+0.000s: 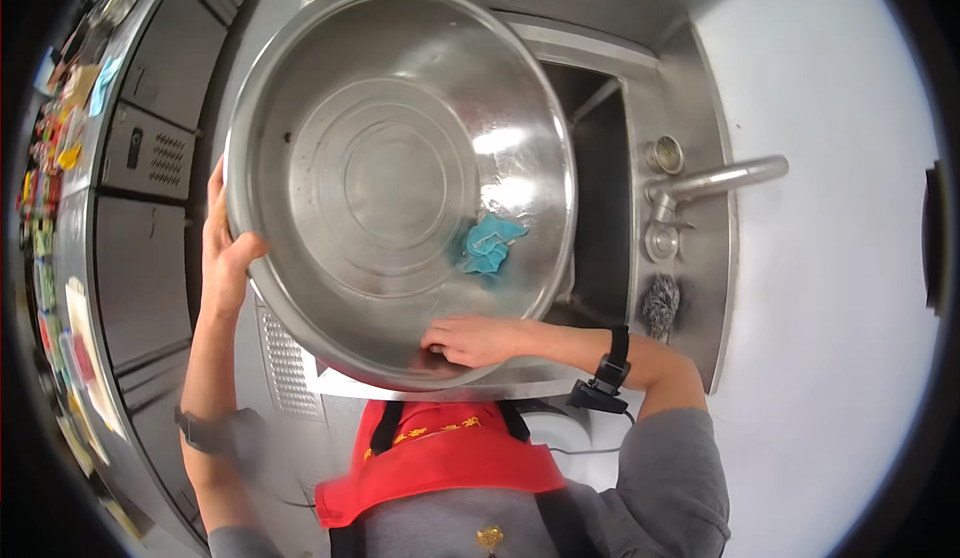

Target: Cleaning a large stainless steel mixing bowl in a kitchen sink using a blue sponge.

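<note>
Head view, with the hours read around the basin's centre: a wide steel basin [380, 188] fills the middle of the scene, its open mouth turned up toward me at a steel sink [603, 198]. My left hand [230, 245] clasps the rim between 8 and 9 o'clock, thumb laid over the edge and fingers along the outside wall. My right hand [466, 340] reaches in at 5 o'clock, fingers curled low against the inner wall; whether they pinch anything I cannot tell.

A crumpled blue cloth [489, 244] lies inside at 4 o'clock, just beyond my right hand and apart from it. Bright glare streaks the steel at 3 o'clock, and a dark speck [288, 138] marks the inner wall near 10.

Beyond the basin at 3 o'clock, the sink shows as a dark hollow, with a curved faucet [722, 178] mounted on its far ledge. A grey scourer [660, 305] sits on that ledge at 4 o'clock. A red apron [440, 458] covers my front at 6. Steel cabinets [145, 268] line 9 o'clock beneath a surface [75, 220] crowded with colourful items, while a perforated metal panel [288, 363] shows at 7.
</note>
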Available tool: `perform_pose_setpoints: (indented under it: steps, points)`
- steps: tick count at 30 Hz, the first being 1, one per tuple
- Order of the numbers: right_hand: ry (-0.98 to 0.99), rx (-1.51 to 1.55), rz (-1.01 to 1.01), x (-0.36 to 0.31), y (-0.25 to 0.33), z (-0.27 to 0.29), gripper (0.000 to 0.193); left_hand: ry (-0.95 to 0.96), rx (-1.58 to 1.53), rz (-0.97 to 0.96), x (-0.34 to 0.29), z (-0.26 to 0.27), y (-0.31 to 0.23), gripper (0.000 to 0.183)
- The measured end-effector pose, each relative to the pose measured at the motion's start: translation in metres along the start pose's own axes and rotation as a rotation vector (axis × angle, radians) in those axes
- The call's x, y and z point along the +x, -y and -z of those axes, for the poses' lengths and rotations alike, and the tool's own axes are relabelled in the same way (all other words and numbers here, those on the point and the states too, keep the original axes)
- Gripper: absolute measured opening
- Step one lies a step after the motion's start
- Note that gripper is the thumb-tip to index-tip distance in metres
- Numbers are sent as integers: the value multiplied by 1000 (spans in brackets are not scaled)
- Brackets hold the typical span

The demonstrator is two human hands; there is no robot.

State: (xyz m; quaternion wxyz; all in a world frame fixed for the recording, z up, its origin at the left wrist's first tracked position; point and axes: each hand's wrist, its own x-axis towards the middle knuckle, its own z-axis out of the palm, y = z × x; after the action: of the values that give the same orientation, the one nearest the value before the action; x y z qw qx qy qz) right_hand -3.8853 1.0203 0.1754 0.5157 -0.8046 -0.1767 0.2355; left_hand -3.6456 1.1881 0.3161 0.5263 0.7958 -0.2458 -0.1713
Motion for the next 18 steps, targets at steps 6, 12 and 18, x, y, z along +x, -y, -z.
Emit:
perform_pose_setpoints:
  steps: [6,12,18]
  points:
    - [-206,96,36,-43,3,-15,21,47,-52,18,-1,-8,7,73]
    - [-506,-18,-35,-92,17,-30,19,98,-194,63,6,0,24,68]
    - [-1253,437,-357,-173,39,-92,21,165,-259,94,30,20,60,46]
